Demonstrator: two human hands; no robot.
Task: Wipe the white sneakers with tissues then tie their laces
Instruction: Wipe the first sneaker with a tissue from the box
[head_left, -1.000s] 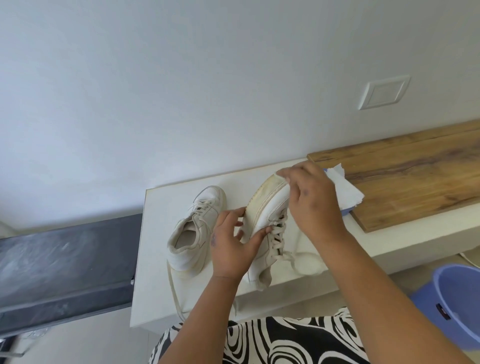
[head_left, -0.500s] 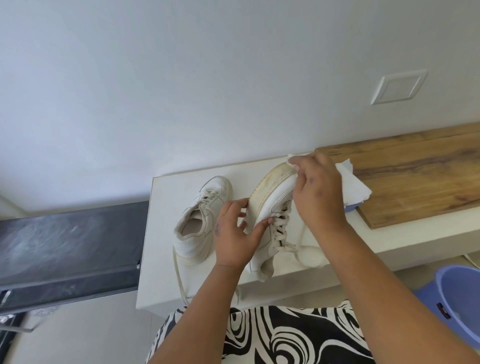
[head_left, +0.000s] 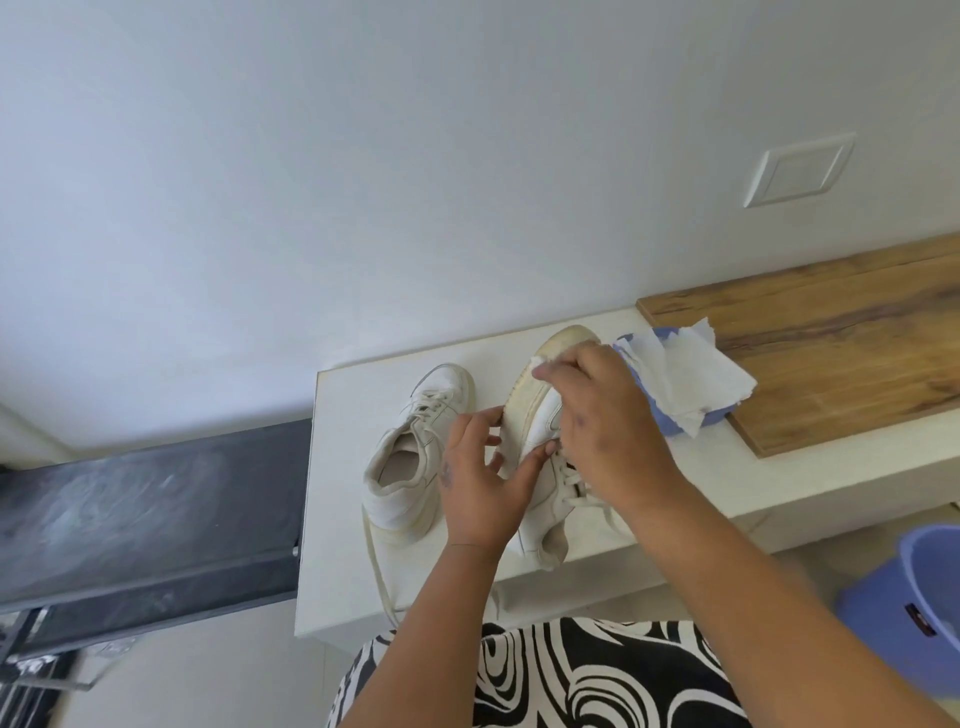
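Note:
Two white sneakers are on a white counter. The left sneaker stands upright, its loose lace trailing over the counter's front edge. The right sneaker is tipped on its side with the yellowed sole edge facing left. My left hand grips this tipped sneaker around its middle. My right hand presses a white tissue against the sole near the toe. A blue tissue pack with loose white sheets lies just right of the shoe.
A wooden board lies on the counter at the right. A blue plastic bucket stands on the floor at lower right. A dark panel is left of the counter. A wall plate is above. Black-and-white patterned clothing is below.
My right hand has slid back from the toe tip along the sole edge, uncovering the tissue pack behind it. My left hand keeps hold of the tipped sneaker.

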